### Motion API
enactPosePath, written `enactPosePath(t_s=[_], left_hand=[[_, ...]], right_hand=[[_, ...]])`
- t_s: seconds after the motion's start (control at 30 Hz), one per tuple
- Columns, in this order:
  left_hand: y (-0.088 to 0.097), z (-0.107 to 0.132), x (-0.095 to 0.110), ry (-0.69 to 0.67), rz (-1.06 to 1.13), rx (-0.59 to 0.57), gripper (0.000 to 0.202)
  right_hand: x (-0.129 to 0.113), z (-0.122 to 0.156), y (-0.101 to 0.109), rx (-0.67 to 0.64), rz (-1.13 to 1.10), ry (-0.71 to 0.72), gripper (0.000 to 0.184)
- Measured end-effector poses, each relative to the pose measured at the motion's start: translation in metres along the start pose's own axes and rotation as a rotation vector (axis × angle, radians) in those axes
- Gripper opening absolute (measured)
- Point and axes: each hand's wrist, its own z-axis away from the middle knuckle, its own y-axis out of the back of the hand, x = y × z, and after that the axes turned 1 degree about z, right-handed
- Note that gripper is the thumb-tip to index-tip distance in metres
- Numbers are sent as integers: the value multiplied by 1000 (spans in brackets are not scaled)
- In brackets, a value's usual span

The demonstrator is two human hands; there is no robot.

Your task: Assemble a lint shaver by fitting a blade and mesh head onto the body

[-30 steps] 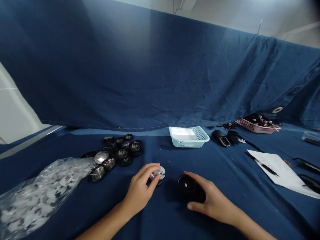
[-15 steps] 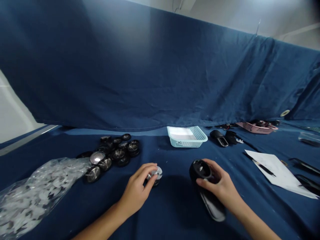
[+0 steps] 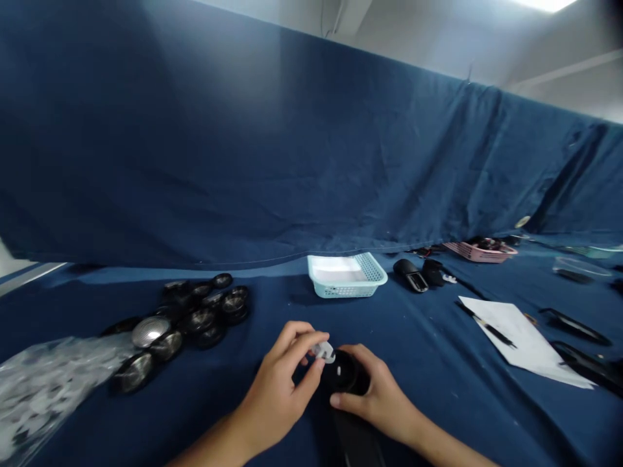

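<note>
Both hands have drawn together since the earlier view, and the black device (image 3: 346, 389) now sits between them near the front edge of the tabletop (image 3: 433, 395). Its round head faces up, and its long handle runs toward the person and out of view past the bottom of the picture. The right hand (image 3: 377, 405) is curled closely around the head, with the fingers over its far side and the thumb at the near side. The left hand (image 3: 277, 386) is nearly closed in a pinch on a small white piece (image 3: 324, 352), holding it just above the head's rim. Whether the piece touches the device, I cannot tell.

To the left of the hands lies a loose heap of round black discs (image 3: 199, 319), some with metal faces, and one shiny disc (image 3: 150, 331) sits at its near side. Beside the heap, a clear bag of white pieces (image 3: 43, 389) reaches the left edge of the picture.

Straight ahead, near the far edge, stands a pale blue basket (image 3: 346, 275). To its right are two black parts (image 3: 410, 275), then a pink basket (image 3: 479, 251) holding dark items. Nearer the right edge, a pen (image 3: 488, 327) lies on a sheet of paper (image 3: 520, 344), beside long black parts (image 3: 574, 326). A blue cloth (image 3: 243, 149) hangs behind the tabletop.
</note>
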Motion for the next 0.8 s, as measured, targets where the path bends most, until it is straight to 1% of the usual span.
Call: enactPosePath(t_s=[0.07, 0.2, 0.3, 0.43, 0.53, 0.7, 0.8], left_hand=[[-9, -10, 2, -56, -29, 6, 26], [-25, -21, -3, -116, -89, 84, 13], [-33, -19, -10, -150, -113, 109, 7], [-37, -14, -16, -145, -120, 92, 10], [-37, -12, -15, -103, -86, 42, 11], [-32, -15, -4, -51, -36, -111, 11], [-25, -21, 4, -2, 12, -180, 14]], right_hand=[[1, -1, -1, 12, -11, 11, 60], [4, -3, -2, 52, -33, 63, 63], [8, -6, -3, 45, -49, 79, 61], [12, -7, -5, 40, -42, 65, 63], [10, -6, -5, 32, -23, 62, 60], [-2, -4, -2, 32, -28, 96, 47], [-4, -3, 0, 18, -59, 80, 50]])
